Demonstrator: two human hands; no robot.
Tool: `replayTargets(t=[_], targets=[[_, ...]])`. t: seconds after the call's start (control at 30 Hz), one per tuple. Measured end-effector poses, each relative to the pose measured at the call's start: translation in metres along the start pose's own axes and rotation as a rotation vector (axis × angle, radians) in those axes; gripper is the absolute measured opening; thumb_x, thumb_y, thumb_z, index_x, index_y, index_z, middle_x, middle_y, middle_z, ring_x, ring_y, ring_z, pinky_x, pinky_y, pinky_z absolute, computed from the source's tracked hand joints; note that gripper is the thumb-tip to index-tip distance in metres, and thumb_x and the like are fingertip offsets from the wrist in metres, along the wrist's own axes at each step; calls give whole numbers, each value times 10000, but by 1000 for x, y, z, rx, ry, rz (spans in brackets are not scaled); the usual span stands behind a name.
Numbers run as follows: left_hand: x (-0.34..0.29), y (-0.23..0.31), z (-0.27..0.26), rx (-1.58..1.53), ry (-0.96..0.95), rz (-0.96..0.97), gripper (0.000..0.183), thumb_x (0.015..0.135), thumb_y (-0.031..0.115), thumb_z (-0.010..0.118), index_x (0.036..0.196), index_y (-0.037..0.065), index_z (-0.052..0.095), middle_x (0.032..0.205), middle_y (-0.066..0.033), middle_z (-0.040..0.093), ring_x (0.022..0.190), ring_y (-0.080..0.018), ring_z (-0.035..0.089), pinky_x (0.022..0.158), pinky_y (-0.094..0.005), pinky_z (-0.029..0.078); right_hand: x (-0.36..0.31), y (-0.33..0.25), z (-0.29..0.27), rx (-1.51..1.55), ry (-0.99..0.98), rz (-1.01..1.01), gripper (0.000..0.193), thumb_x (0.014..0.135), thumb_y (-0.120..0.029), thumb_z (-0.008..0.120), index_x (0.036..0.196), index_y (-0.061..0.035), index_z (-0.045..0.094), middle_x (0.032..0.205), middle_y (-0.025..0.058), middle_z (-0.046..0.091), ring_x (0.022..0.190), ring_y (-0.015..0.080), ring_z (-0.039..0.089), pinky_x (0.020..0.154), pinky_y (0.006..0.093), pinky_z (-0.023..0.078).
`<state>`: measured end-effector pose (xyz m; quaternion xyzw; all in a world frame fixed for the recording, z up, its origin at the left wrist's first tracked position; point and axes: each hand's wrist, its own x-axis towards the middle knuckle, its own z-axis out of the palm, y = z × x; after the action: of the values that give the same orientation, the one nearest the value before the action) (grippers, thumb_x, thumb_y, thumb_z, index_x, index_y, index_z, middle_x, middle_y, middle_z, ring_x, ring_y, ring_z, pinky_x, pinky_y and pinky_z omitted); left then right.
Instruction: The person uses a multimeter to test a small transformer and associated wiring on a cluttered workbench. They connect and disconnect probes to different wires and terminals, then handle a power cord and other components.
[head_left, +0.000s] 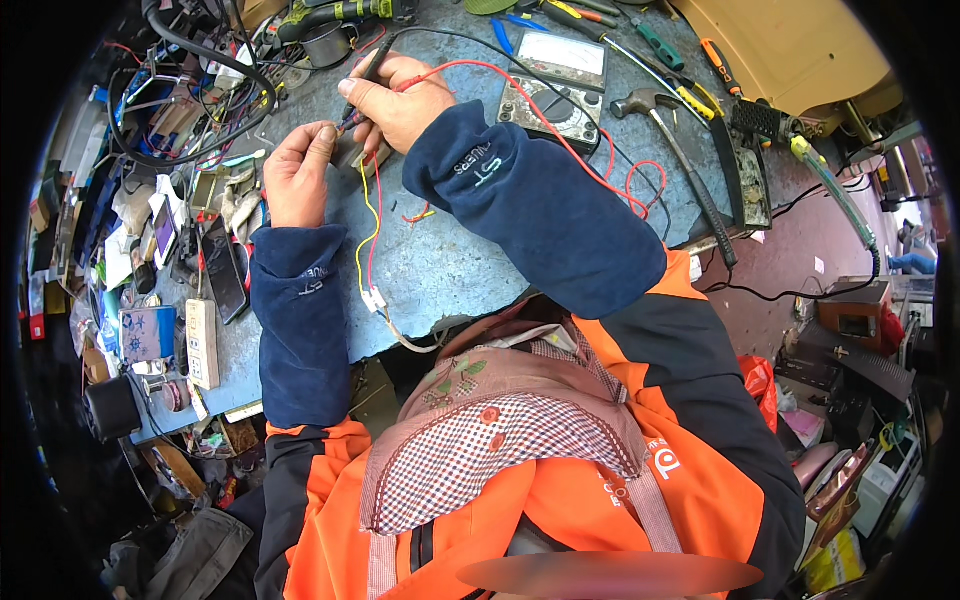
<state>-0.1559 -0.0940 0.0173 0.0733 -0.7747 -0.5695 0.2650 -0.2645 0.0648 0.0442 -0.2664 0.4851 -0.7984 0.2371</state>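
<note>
My right hand (405, 105) is closed around a slim black test probe (377, 62); a red probe end (408, 84) also shows at its fingers. My left hand (300, 178) pinches something small close to the probe tips, mostly hidden by the fingers. Below the hands, a yellow wire (366, 205) and a thin red wire (377, 225) run down to a white connector (374, 300) at the bench edge. An analog multimeter (552, 110) lies to the right, with a red test lead (560, 137) looping over my right sleeve toward it.
A hammer (680, 150) and several screwdrivers lie right of the meter on the blue workbench (420, 270). Tangled cables and parts crowd the left, beside a white power strip (202, 343). A metal cup (327, 46) stands at the back. A soldering iron (835, 190) overhangs the right edge.
</note>
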Motion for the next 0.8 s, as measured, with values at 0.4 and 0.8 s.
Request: replayTargets(t=[0.4, 0.8], targets=[[-1, 10, 9, -42, 7, -3, 167, 1016, 118, 646, 1037, -21, 736, 892, 14, 701, 810, -61, 583, 738, -239, 481, -1, -6, -5, 23, 47, -171, 188, 1001, -187, 679, 1060, -13, 642, 841, 102, 681, 635, 173, 693, 506, 289, 574], [-4, 15, 10, -37, 18, -9, 168, 1015, 125, 656, 1042, -20, 737, 916, -7, 725, 831, -71, 614, 754, -243, 497, 0, 0, -1, 6, 39, -117, 184, 992, -166, 690, 1055, 1, 647, 837, 96, 694, 612, 163, 690, 502, 281, 571]])
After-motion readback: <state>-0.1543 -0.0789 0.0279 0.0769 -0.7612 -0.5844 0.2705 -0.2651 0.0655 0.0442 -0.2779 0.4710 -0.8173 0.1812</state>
